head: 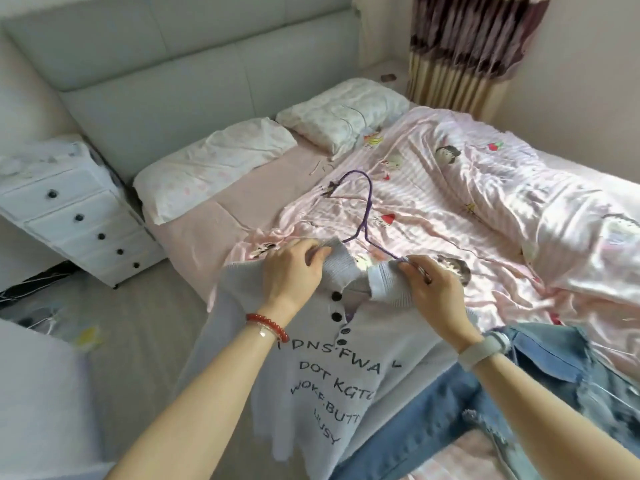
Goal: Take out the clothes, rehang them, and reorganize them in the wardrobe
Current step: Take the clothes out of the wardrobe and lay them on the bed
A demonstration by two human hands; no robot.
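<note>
A: Item one, the grip. Left hand (294,271): fingers curled round the left side of the collar (341,268) of the grey knit top (332,368), pinching the ribbed edge. Right hand (433,289): fingers pinching the right side of the collar together with the right arm of the purple hanger (363,216).

B: Item two, the hanger?

A: Thin wire, purple. Hook lies flat on the pink striped quilt (485,188), pointing toward the pillows (214,168). Both arms run down into the neck opening; the left shoulder looks seated under the knit, the right arm is partly outside the fabric at the fingertips.

B: Item three, the top?

A: Spread face up over the near edge of the bed, printed lettering down the front, dark buttons (336,306) on the placket, upper ones seemingly undone. Its right edge overlaps a denim garment (519,393).

B: Step in hand, as judged?

A: Seating the hanger in the neck. Advice: hold the collar wide with the left hand, slide the right arm of the hanger fully under the shoulder seam, avoid stretching the rib, then centre the hook in the neck before lifting.

B: Surroundings?

A: Padded headboard (173,64), white drawer unit (69,216) at left, curtain (467,46) at rear right.
</note>
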